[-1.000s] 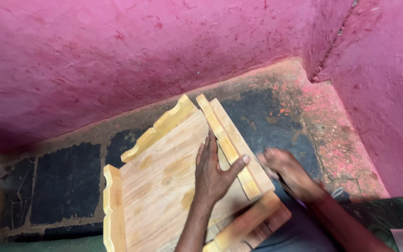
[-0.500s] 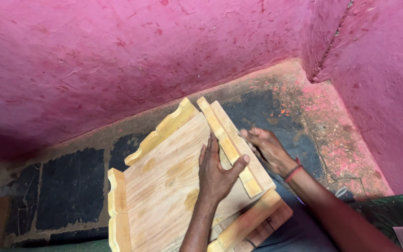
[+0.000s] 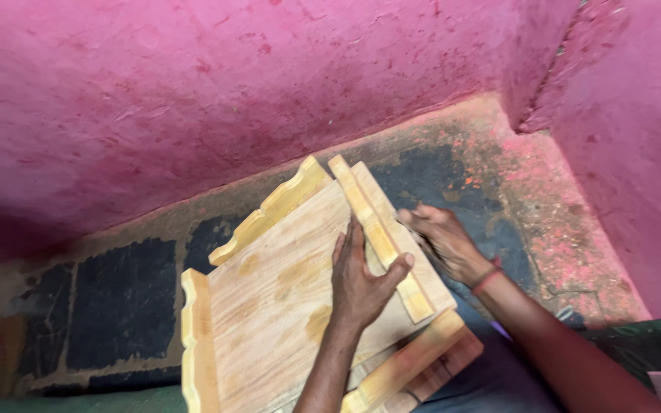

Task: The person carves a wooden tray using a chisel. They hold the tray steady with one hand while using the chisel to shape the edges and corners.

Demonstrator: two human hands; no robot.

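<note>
A pale wooden tray (image 3: 269, 306) with scalloped side rails (image 3: 269, 208) lies tilted across my lap over the floor. My left hand (image 3: 361, 284) lies flat on its panel, and the thumb hooks over a straight wooden rail (image 3: 372, 229). My right hand (image 3: 444, 241), with a red band at the wrist, has curled fingers pressed on the outer strip just beyond that rail. Whether it holds something small is hidden under the fingers.
A rough pink wall (image 3: 231, 92) rises behind and meets another pink wall (image 3: 636, 153) in a corner at the right. The dark floor (image 3: 116, 306) is stained with pink dust. Green cloth (image 3: 652, 344) lies at the lower right.
My right hand has moved from the tray's near right corner up along the rail toward the far end. My left hand has stayed pressed on the panel.
</note>
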